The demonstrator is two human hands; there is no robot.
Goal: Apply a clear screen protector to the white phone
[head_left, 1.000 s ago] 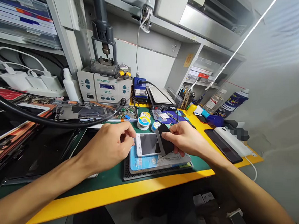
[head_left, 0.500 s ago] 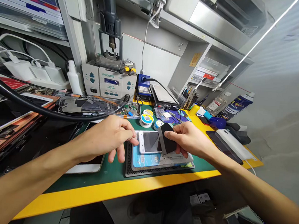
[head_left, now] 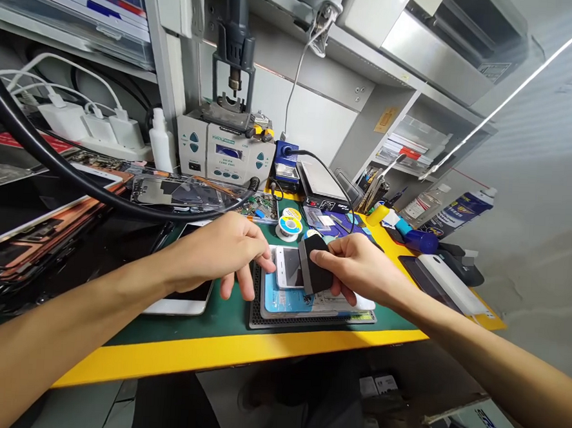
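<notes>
On the surface [head_left: 229, 349], a blue pack [head_left: 283, 302] bears the white phone [head_left: 290, 268], part-covered; what is done or left is unclear. Its long axis runs left-right, earpiece end left. The right hand's [head_left: 353, 263] grip pinches a flat black piece [head_left: 317, 277] over it; the left hand's [head_left: 230, 252] grip is loosely spread beside it.
</notes>
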